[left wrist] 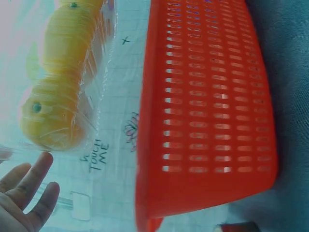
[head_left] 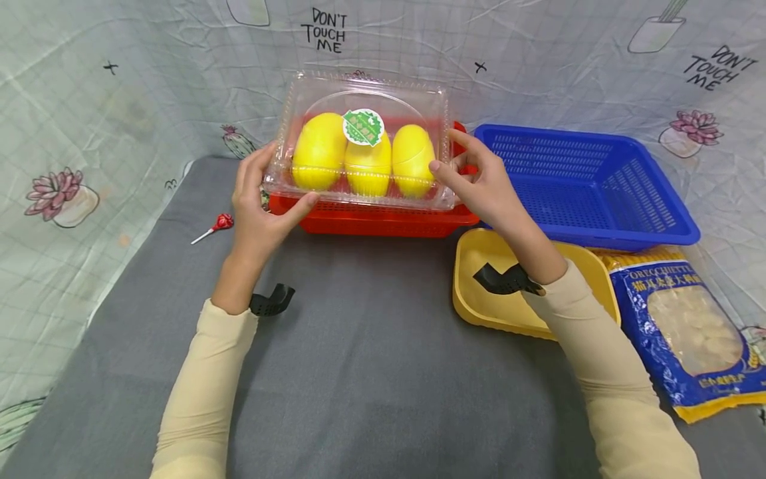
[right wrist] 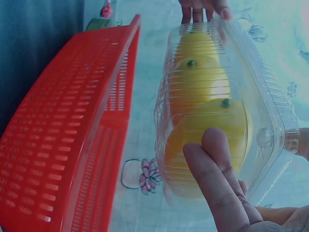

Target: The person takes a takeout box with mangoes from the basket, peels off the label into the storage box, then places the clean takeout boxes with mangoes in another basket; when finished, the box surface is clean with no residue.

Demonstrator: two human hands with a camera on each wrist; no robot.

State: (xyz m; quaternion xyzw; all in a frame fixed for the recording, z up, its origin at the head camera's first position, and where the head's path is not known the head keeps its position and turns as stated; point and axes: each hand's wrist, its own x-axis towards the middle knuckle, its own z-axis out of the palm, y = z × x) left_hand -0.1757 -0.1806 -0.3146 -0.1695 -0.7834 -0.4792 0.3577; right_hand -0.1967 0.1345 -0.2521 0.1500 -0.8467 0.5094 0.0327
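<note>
Both hands hold a clear plastic clamshell box (head_left: pixel 371 83) tilted up above the red basket (head_left: pixel 383 225). Three yellow, mango-like fruits (head_left: pixel 320 150) show through its lid, which bears a round green-and-white sticker (head_left: pixel 363 127). At the box's left end, my left hand (head_left: pixel 254 206) grips the lower corner, thumb along the front edge. My right hand (head_left: pixel 485 183) grips the opposite end, thumb on the front. Seen from the right wrist, two fingers (right wrist: pixel 212 179) lie along the box wall. The left wrist view shows the box apart from the basket's rim.
A blue basket (head_left: pixel 598 229) stands right of the red one. Before it lie a yellow tray (head_left: pixel 479 313), partly under my right forearm, and a blue orecchiette bag (head_left: pixel 658 346). A red lollipop (head_left: pixel 223 221) lies at left on the grey cloth (head_left: pixel 371 372). Patterned fabric (head_left: pixel 538 60) hangs behind.
</note>
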